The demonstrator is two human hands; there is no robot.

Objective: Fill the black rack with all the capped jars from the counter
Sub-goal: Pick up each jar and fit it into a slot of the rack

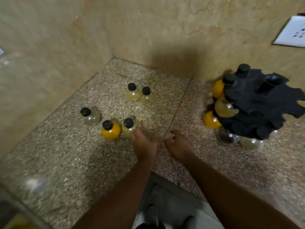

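Your left hand (145, 144) reaches over the speckled counter (66, 154), fingers stretched out and holding nothing. Its fingertips are at the near side of a pale jar (127, 129); motion blur hides whether they touch it. An orange jar (110, 132) stands against that jar's left side, and a clear jar (90, 117) stands further left. Two pale yellow jars (132, 93) stand together farther away, near the wall corner.

Your right hand (178, 144) hovers just right of the left, fingers loosely curled around nothing.

The black rack (260, 103) stands well to the right, against the wall. Orange, pale and clear jars hang along its left and near sides, partly hidden by its tiers. The picture's right edge cuts off the rack. The whole view is soft with blur.
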